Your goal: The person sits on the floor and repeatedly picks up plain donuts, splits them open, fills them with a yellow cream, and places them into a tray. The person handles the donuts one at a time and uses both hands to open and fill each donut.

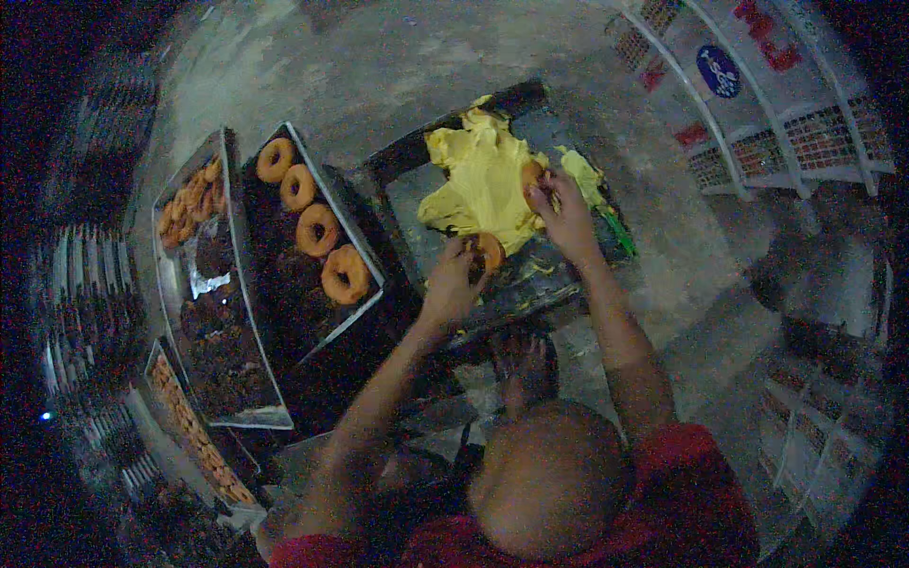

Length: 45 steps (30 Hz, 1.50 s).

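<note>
A large mound of pale yellow cream (483, 181) lies spread over a dark metal tray (419, 245). My left hand (454, 280) holds a brown ring doughnut (490, 252) at the cream's near edge. In my right hand (564, 213) is another doughnut (532, 177), pressed against or close to the right side of the cream. A green-handled tool, its kind unclear, (619, 231) lies at the tray's right edge beside a smaller smear of cream (582, 174). The undersides of both held doughnuts are hidden.
Left of the cream tray, a deep metal tray (334, 192) bears several ring doughnuts (346, 275) in a row. Farther left stands another tray (238, 284) with doughnuts piled at its far end. A long narrow tray (160, 355) holds small brown pieces. White racks (746, 128) stand at the right.
</note>
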### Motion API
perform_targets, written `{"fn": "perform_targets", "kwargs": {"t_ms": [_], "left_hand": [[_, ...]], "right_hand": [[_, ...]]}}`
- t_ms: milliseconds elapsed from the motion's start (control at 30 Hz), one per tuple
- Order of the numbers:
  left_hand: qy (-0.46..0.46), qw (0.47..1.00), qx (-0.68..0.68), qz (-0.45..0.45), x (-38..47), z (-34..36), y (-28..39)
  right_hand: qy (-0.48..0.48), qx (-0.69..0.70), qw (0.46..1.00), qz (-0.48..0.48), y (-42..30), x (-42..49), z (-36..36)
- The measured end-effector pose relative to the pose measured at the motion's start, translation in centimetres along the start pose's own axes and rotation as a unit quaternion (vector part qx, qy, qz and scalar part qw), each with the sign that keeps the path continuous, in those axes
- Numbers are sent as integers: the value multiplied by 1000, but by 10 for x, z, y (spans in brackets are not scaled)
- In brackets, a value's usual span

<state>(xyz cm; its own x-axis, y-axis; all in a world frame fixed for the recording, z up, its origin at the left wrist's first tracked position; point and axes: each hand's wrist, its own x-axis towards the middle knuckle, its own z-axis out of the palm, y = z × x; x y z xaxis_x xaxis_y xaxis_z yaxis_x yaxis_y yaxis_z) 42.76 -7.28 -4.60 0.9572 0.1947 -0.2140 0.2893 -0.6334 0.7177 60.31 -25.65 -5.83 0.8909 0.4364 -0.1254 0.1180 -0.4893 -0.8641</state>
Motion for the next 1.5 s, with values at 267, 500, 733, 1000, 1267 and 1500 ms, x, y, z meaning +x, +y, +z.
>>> {"fn": "perform_targets", "kwargs": {"t_ms": [267,500,733,1000,1267,1500], "left_hand": [[65,678,-705,-198,-86,-61,30],[64,669,-721,-170,-102,-118,115],[7,739,-669,-78,-105,-138,114],[19,683,-724,-95,-104,-151,103],[59,692,-696,-181,-112,-137,82],[57,688,-713,-126,-128,-144,71]], "right_hand": [[-167,-15,984,-52,-41,-53,41],[-186,116,961,-170,-203,-115,-38],[-128,22,938,-323,-246,-149,-57],[-156,117,948,-251,-162,-129,-45],[-24,-254,958,-128,21,20,68],[-272,193,941,52,-92,-70,31]]}}
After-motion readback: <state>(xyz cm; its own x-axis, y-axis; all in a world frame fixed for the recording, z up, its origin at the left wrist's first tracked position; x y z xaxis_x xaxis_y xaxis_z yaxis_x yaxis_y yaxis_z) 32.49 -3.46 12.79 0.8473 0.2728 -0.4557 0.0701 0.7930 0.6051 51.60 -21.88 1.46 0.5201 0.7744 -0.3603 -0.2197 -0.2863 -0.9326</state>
